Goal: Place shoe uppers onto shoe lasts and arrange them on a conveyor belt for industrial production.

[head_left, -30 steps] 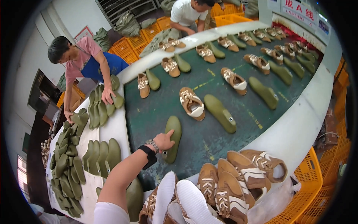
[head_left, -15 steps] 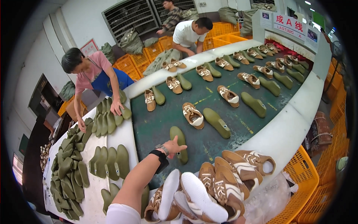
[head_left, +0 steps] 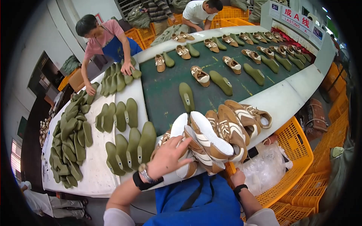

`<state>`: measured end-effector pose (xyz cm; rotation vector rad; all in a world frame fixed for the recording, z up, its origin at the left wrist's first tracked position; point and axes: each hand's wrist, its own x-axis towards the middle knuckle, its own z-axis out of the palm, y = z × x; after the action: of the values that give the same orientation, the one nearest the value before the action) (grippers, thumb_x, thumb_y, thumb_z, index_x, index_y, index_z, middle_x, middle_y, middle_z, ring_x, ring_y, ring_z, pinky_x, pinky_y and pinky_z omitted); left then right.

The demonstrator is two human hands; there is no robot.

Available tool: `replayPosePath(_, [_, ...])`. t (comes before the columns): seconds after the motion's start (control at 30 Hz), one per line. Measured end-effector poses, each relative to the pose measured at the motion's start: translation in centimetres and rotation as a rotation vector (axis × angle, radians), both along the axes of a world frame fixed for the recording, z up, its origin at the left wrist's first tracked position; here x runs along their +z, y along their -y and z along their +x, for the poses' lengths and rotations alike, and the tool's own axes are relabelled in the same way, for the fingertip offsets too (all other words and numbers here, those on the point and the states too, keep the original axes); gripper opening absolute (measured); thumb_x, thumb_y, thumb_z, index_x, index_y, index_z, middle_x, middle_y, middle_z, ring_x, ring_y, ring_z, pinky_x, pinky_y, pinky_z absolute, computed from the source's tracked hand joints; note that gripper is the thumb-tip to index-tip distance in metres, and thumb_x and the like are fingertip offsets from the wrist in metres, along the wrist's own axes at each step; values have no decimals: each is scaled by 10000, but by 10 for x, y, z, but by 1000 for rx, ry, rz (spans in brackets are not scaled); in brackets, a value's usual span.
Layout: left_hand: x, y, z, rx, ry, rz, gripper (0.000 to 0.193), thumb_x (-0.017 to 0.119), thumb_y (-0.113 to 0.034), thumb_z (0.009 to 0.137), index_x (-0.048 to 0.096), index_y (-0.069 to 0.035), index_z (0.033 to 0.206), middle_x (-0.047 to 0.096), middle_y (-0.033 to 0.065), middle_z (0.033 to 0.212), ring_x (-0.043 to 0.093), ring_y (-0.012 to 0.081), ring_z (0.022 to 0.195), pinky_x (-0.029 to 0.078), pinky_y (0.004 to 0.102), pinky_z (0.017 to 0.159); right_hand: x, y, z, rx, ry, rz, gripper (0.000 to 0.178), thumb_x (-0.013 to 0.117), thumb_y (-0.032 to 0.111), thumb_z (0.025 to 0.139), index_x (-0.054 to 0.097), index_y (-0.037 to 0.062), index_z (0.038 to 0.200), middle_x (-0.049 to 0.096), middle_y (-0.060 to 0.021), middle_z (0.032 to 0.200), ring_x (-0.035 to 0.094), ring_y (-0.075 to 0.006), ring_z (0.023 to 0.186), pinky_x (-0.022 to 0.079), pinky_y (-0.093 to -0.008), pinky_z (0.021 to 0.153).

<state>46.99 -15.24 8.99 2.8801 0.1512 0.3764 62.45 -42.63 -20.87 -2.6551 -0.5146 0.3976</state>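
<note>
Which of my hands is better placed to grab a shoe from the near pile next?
Probably the left hand: it's spread open right at the piled shoes, though I can't tell whether it touches them. The right hand is off to the side, at the edge of the crate.

Shoes [head_left: 213, 137]: brn w/ wht stripes, heaped at near edge of counter [head_left: 283, 100], some wht soles out. Crate [head_left: 298, 147]: orange, perf. walls, beside counter.

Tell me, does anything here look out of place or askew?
The brown shoes by the left hand look askew: heaped, with some white soles turned outward, unlike the upright shoes on the green belt.
</note>
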Motion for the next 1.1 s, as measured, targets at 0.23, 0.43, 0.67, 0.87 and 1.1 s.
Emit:
replayPosePath(0.23, [-41, 13, -11, 347, 121, 31, 780, 776, -254, 651, 408, -75, 1314, 435, 198, 1251, 432, 384, 1141, 395, 435, 943, 73, 4, 7, -30, 118, 462, 454, 703, 140, 701, 556, 13, 1111, 586, -202, 1086, 573, -329, 971, 470, -380, 824])
replayPosePath(0.43, [-92, -16, -20, 405, 77, -255, 668, 754, -220, 673, 469, -30, 1247, 491, 229, 1220, 538, 372, 1036, 457, 396, 867, 227, -8, 12, 152, 445, 686, 487, 723, 27, 665, 552, 5, 1120, 591, -157, 1064, 564, -309, 966, 457, -376, 840])
replayPosePath(0.67, [-62, -42, -45, 579, 365, -1296, 401, 660, -159, 829, 548, 22, 1168, 637, 71, 1021, 626, 169, 914, 510, 309, 773, 256, -86, -37, 750, 521, 394, 705, 804, 264, 584, 530, 150, 1224, 433, -157, 1280, 392, -373, 1190, 298, -525, 986])
replayPosePath(0.87, [-59, -35, -98, 105, 917, -2266, 505, 514, -306, 928, 353, -51, 1333, 398, 150, 1351, 437, 320, 1218, 425, 495, 983, 253, -113, -45, 826, 565, 156, 877, 815, 308, 557, 421, 219, 1335, 387, -177, 1318, 352, -399, 1222, 248, -558, 1008])
replayPosePath(1.1, [-75, -20, -115, -65, 988, -2318, 616, 603, -375, 860, 338, -144, 1366, 359, 125, 1396, 383, 351, 1258, 372, 537, 1007, 239, -155, -44, 803, 623, 96, 782, 732, 242, 653, 384, 181, 1350, 526, -153, 998, 535, -318, 888, 429, -426, 779])
